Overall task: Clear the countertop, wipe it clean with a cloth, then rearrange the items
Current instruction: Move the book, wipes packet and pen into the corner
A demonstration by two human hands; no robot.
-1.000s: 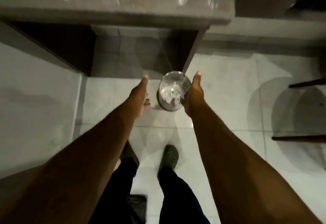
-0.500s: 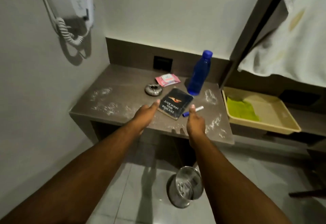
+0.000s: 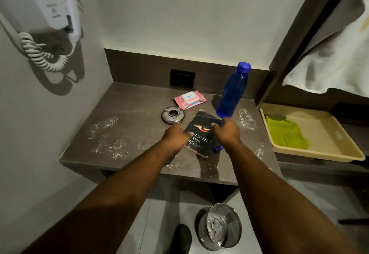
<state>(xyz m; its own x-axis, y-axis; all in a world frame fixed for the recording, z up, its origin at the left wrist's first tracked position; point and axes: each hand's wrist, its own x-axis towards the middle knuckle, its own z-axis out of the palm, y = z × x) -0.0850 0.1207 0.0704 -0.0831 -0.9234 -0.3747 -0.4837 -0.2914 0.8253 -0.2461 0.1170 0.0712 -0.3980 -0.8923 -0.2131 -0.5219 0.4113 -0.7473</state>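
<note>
Countertop (image 3: pixel 127 133): paperback (image 3: pixel 201 133) under left hand's (image 3: pixel 175 134) flat fingers; right hand (image 3: pixel 226 131) curled, apparently gripping blue bottle's (image 3: pixel 232 93) base.

ashtray (image 3: pixel 173 115) left of book (image 3: pixel 201 133) on countertop (image 3: pixel 123 133), wipes packet (image 3: pixel 190 99) behind, bottle (image 3: pixel 231 93) right, tray (image 3: pixel 311 133) further right

Powder-smeared countertop (image 3: pixel 127 133), cluttered

Hotel room, judging by wall-mounted hair dryer (image 3: pixel 54 11) with coiled cord, small stone countertop (image 3: pixel 127 125), ashtray (image 3: pixel 173 115), hanging towel (image 3: pixel 329 57).
</note>
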